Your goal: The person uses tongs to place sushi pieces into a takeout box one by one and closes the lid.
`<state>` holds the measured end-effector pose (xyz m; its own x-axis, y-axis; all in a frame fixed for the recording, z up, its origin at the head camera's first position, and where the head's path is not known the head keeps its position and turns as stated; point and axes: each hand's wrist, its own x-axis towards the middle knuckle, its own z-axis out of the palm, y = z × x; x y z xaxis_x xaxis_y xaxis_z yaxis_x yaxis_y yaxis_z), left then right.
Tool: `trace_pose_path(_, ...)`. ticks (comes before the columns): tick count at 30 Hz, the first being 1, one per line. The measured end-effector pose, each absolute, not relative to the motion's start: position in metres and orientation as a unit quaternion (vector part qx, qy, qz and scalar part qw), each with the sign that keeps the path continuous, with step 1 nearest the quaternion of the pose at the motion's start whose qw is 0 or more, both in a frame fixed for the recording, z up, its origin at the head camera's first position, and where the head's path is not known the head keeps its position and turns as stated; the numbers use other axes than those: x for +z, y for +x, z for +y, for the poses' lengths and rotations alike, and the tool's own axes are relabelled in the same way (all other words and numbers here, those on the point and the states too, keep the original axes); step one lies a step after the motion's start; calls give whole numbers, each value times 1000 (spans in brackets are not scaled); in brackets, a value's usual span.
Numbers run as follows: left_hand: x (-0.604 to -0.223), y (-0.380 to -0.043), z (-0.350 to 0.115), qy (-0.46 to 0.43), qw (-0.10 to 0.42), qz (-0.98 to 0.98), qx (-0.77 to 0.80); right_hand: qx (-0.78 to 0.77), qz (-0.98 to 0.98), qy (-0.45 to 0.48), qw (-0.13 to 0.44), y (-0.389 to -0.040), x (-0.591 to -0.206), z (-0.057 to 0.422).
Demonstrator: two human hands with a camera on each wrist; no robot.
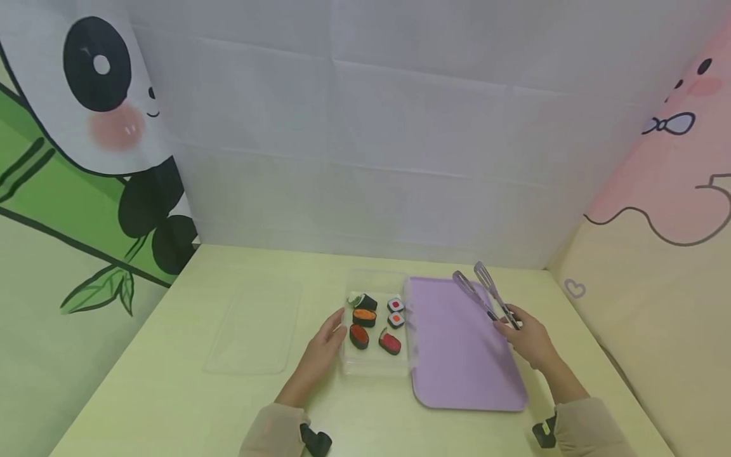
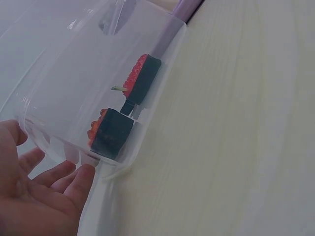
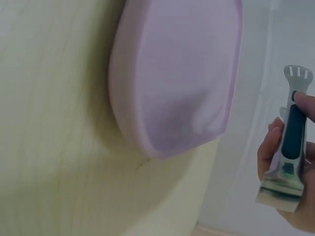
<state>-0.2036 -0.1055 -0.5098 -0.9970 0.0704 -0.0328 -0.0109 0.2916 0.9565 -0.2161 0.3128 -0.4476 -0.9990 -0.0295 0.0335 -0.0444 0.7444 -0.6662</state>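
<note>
A clear plastic box (image 1: 377, 367) stands on the table with several sushi pieces in it. On its left side are a green-and-white roll (image 1: 364, 302), an orange-topped piece (image 1: 364, 317) and a red-orange roe piece (image 1: 358, 337). Two small rolls (image 1: 396, 319) and a red-topped piece (image 1: 390, 343) are on its right. My left hand (image 1: 325, 343) rests its fingertips against the box's left wall, fingers loosely extended. Over the purple tray (image 1: 462, 381), my right hand (image 1: 528, 336) grips metal tongs (image 3: 293, 132) with dark green grips; their two ends are spread apart, holding nothing.
A clear, flat lid (image 1: 254, 330) lies on the table to the left of the box. The purple tray sits right against the box's right edge. Behind the table rises a pale backdrop (image 1: 371, 158), with cartoon-printed sheets at both sides.
</note>
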Motion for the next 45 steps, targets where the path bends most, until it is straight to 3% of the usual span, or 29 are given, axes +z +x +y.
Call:
trace_pose_path(27, -509, -205, -107, 23, 37, 798, 601, 421, -904, -71, -28, -225, -489, 365)
trace_pose_path(45, -507, -203, -107, 25, 38, 797, 602, 415, -900, -119, -57, -217, -487, 355)
